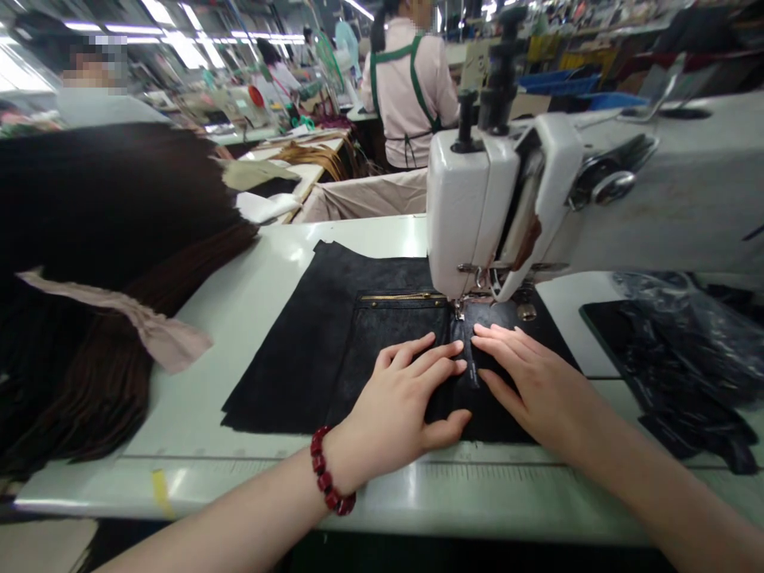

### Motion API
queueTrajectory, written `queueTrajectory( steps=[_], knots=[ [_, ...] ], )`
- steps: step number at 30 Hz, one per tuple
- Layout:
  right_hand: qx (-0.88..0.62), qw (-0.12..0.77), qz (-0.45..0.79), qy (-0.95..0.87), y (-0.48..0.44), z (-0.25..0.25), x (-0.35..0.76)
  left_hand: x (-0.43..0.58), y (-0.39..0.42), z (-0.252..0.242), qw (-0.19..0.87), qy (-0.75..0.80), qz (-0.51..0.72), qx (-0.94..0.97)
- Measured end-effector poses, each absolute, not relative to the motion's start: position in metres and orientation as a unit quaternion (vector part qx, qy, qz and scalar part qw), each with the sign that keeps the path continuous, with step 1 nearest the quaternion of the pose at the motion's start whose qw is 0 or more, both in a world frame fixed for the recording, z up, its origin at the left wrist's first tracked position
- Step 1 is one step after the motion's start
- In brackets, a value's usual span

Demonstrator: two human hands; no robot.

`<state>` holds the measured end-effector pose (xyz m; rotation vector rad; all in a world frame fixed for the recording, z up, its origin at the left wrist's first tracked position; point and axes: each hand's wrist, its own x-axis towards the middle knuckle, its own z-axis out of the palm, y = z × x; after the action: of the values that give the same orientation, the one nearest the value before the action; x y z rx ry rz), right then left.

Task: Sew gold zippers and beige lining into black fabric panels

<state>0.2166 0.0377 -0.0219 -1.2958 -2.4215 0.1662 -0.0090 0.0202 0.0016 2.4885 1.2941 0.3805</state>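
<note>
A black leather-like panel [286, 350] lies flat on the sewing table under the needle of a white sewing machine [459, 215]. A gold zipper [406, 297] runs across the panel, left of the presser foot [459, 310]. My left hand [411, 390] rests flat on the panel with fingers spread, just in front of the foot. On the other side of the seam, my right hand [525, 366] presses on the panel, its fingers stretched out. A red beaded bracelet [328, 473] circles my left wrist.
Stacked dark pieces [119, 215] rise at the left, with a beige strip [125, 314] on them. Black parts in clear plastic [686, 350] lie right of the panel. A ruler scale [477, 469] marks the table's front. A person in a green-strapped apron [409, 87] stands behind.
</note>
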Motion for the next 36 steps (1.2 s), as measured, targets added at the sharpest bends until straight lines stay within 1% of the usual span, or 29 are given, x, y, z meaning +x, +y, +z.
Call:
queueTrajectory(
  steps=[13, 19, 23, 25, 30, 36],
  knots=[
    [-0.476, 0.181, 0.077, -0.857, 0.067, -0.018, 0.210, -0.007, 0.051, 0.002, 0.134, 0.453, 0.134, 0.871],
    [-0.503, 0.196, 0.029, -0.841, 0.075, -0.023, 0.209, -0.008, 0.068, -0.001, 0.132, 0.449, 0.138, 0.873],
    [-0.504, 0.199, 0.020, -0.840, 0.078, -0.021, 0.210, -0.008, 0.074, -0.002, 0.128, 0.444, 0.140, 0.876],
    [-0.495, 0.197, 0.031, -0.846, 0.075, -0.018, 0.211, -0.008, 0.074, -0.002, 0.127, 0.442, 0.139, 0.877],
    [-0.481, 0.210, 0.110, -0.844, 0.058, -0.011, 0.211, -0.009, 0.074, -0.003, 0.122, 0.438, 0.144, 0.879],
    [-0.461, 0.211, 0.112, -0.855, 0.055, -0.012, 0.210, -0.010, 0.074, -0.005, 0.121, 0.432, 0.150, 0.881]
  ],
)
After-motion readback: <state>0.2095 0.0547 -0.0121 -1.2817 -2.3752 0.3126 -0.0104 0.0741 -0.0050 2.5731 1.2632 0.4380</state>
